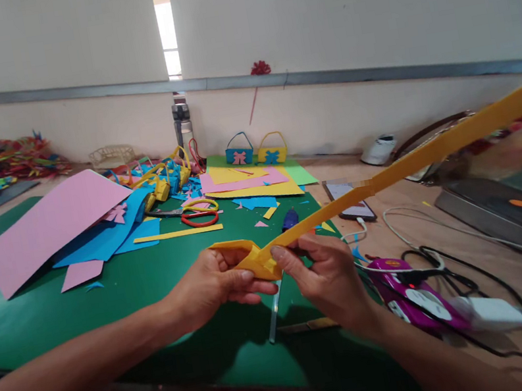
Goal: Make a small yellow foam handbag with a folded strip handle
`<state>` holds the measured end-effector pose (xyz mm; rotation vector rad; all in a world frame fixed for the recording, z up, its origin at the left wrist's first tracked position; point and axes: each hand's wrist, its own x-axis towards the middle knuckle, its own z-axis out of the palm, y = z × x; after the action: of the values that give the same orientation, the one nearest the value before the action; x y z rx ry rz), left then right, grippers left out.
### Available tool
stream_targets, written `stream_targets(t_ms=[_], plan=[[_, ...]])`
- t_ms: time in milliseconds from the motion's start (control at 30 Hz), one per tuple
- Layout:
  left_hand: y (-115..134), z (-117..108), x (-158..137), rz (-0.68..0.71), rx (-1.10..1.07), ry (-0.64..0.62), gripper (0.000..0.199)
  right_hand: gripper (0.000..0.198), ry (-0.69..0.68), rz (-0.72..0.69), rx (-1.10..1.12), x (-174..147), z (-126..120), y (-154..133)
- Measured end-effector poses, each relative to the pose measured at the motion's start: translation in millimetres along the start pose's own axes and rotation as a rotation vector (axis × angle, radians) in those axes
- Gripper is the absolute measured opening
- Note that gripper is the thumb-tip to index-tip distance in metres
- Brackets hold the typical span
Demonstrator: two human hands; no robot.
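My left hand (220,282) grips a small folded yellow foam pouch (255,263), thumb in front and fingers behind. The thumb and fingers of my right hand (326,271) pinch a long yellow foam strip (415,156) near its lower end, which meets the pouch's right side. From there the strip slants up and far to the right. Beneath my hands lies what looks like a glue gun, mostly hidden; its blue tip (290,219) shows beyond my right hand. A clear glue stick (275,313) shows on the near side. Whether it sits in the gun cannot be seen.
Scissors (200,212) with red and yellow handles lie on the green mat (125,311) beside pink and blue sheets (60,222). Finished little bags (239,155) stand at the back. At right are a phone (349,201), a purple power strip (418,296) and loose cables.
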<state>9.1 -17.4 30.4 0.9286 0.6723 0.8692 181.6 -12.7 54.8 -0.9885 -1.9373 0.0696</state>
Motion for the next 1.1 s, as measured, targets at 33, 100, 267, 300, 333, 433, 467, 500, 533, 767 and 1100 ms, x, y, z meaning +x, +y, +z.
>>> stream_targets(t_ms=[33, 100, 267, 300, 333, 433, 467, 500, 533, 767, 1100], plan=[[0.0, -0.3, 0.0, -0.001, 0.003, -0.001, 0.034, 0.024, -0.012, 0.018, 0.021, 0.2, -0.3, -0.7], [0.4, -1.2, -0.2, 0.002, 0.011, -0.020, 0.034, 0.023, -0.022, 0.050, 0.056, 0.5, -0.5, -2.1], [3.5, -1.8, -0.1, -0.002, -0.017, -0.062, 0.038, 0.023, -0.027, 0.072, 0.089, 0.0, -0.4, -1.7], [4.2, -1.4, 0.2, -0.011, -0.030, -0.051, 0.040, 0.023, -0.039, 0.062, 0.077, -0.3, -0.3, -1.1], [4.6, -0.9, 0.5, -0.020, -0.041, -0.036, 0.041, 0.023, -0.052, 0.050, 0.057, -0.7, -0.4, -0.5], [4.6, 0.4, 1.3, -0.028, -0.051, -0.011, 0.038, 0.024, -0.072, 0.021, 0.012, -1.3, -0.7, 0.4], [4.3, 0.7, 1.4, -0.026, -0.050, -0.013, 0.037, 0.024, -0.072, 0.016, 0.009, -1.2, -0.9, 0.2], [4.0, 0.9, 1.4, -0.022, -0.048, -0.017, 0.036, 0.024, -0.070, 0.016, 0.015, -1.0, -1.0, -0.2], [3.7, 1.0, 1.3, -0.018, -0.045, -0.019, 0.036, 0.023, -0.068, 0.026, 0.028, -0.8, -1.0, -0.7], [3.7, 2.9, 0.6, -0.006, -0.045, 0.010, 0.034, 0.022, -0.085, 0.137, 0.132, 1.2, -0.2, -4.0], [2.6, 1.2, 2.2, 0.014, -0.059, 0.045, 0.032, 0.021, -0.123, 0.072, 0.097, 4.4, -4.8, -7.1]])
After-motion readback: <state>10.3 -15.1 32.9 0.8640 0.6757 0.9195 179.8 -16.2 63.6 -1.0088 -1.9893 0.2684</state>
